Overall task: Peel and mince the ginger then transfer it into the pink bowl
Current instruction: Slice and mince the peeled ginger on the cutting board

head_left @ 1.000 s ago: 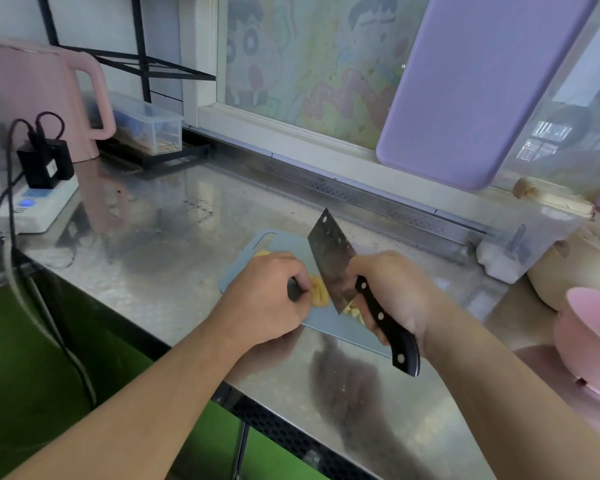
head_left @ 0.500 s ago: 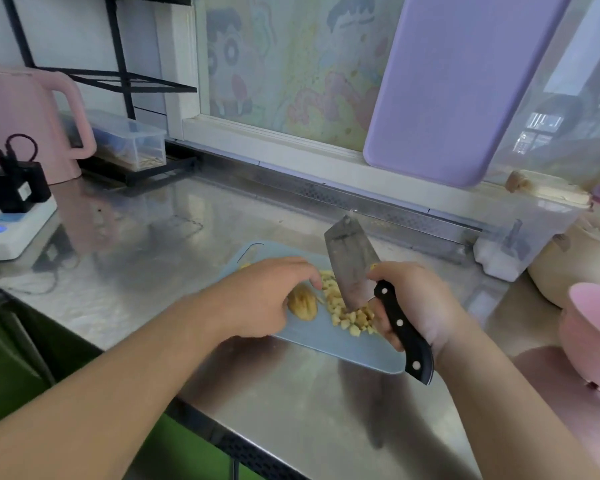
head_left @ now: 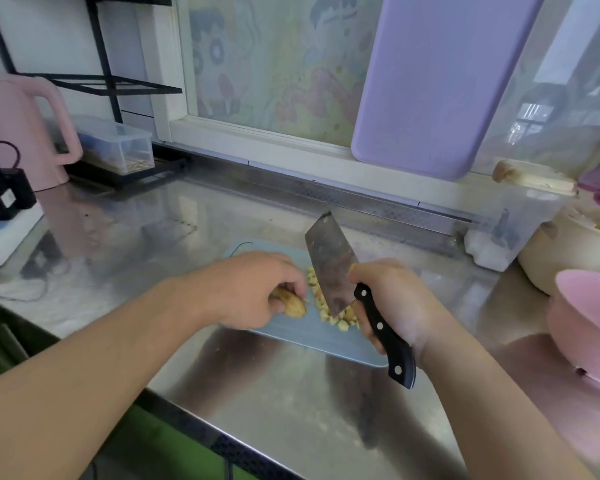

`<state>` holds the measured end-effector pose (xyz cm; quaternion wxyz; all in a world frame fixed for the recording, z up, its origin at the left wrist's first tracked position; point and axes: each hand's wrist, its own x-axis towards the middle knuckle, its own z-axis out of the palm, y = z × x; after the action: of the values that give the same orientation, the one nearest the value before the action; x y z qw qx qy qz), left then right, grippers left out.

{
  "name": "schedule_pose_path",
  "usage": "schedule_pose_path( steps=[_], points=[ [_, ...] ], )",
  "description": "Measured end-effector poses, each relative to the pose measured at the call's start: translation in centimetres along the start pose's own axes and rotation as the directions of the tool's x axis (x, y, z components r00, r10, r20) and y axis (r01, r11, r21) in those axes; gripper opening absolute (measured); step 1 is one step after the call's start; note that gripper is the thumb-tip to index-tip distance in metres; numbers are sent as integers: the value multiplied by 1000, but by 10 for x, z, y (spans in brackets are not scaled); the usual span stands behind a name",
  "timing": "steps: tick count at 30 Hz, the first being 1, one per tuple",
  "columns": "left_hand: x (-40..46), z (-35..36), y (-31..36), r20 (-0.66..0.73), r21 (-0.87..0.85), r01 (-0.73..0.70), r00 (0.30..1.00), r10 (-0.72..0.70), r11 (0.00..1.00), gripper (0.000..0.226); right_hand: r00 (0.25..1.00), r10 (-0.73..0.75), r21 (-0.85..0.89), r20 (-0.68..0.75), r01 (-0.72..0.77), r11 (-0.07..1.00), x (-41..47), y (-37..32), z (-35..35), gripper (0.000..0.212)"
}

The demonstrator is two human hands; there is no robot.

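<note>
Stainless steel made up the counter, and on it lay a pale blue plastic cutting board carrying the work. The right hand was wrapped tight around the black riveted handle of a broad steel cleaver, whose blade stood nearly upright with its lower corner down among a heap of small yellow ginger cubes. The left hand had its fingers curled over a remaining chunk of tan ginger root, pinning it to the board just left of the heap; some brown skin seemed to remain on that chunk, though the view was too soft to be sure.

What the coming stroke appeared to depend on was this: the uncut chunk lay to the left of the blade, close beside it, with the diced heap directly under and behind the edge. The chunk's long axis ran roughly left to right, across the blade's line, so the left grip was the nearer one to feed it. The round pink plastic bowl sat well apart at the right edge of the counter, nearer the knife hand. Judging by the coarse cubes, mincing looked only partly done, and nothing could be seen in the bowl.
</note>
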<state>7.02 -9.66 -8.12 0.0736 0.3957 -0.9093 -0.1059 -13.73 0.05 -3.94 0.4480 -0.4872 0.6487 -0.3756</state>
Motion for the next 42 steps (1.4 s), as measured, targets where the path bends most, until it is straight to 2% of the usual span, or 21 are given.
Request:
schedule_pose_path(
  steps=[4, 6, 9, 13, 17, 21, 23, 26, 31, 34, 36, 39, 42],
  points=[
    [-7, 12, -1, -119, -9, 35, 992, -36, 999, 21, 998, -51, -37, 20, 52, 998, -1, 0, 4, 48],
    [-10, 16, -1, -159, -3, 43, 986, -43, 999, 21, 998, -64, -42, 22, 65, 997, -2, 0, 5, 44],
    [-11, 19, -1, -194, 6, 62, 979, -60, 998, 22, 998, -62, -37, 19, 62, 997, -3, 0, 5, 36],
    [-9, 19, 4, -226, 40, 97, 970, -86, 994, 19, 997, -71, -54, 12, 72, 996, -2, 1, 5, 44],
    [-6, 15, 5, -182, 43, 149, 973, -139, 988, 23, 996, -87, -78, 9, 88, 993, -1, 1, 5, 41],
    [4, -3, 6, -87, -117, 225, 968, -236, 967, 50, 996, -94, -68, -3, 94, 993, 0, 1, 2, 35],
    [14, -9, 5, -11, -116, 227, 973, -230, 967, 58, 995, -100, -80, -11, 98, 992, 0, 1, 0, 34],
    [25, -7, 3, 69, -70, 200, 978, -195, 977, 51, 996, -91, -64, -8, 90, 994, 0, 1, -1, 38],
    [27, -11, 2, 2, 89, 159, 987, -160, 983, 36, 996, -92, -58, -17, 90, 994, 2, 3, -2, 39],
    [22, -9, -1, -39, 131, 183, 983, -180, 974, 28, 995, -95, -69, -18, 93, 993, 2, 3, -1, 37],
    [20, -7, -3, -53, 56, 203, 978, -200, 977, 26, 996, -92, -74, -19, 91, 993, 1, 3, 0, 37],
    [15, -5, -1, 4, -112, 174, 985, -174, 978, 38, 995, -96, -65, -14, 95, 993, 1, 3, 1, 38],
    [12, -1, -1, -16, -32, 103, 995, -103, 994, 38, 994, -103, -68, -17, 102, 992, 1, 4, 2, 36]
  ],
)
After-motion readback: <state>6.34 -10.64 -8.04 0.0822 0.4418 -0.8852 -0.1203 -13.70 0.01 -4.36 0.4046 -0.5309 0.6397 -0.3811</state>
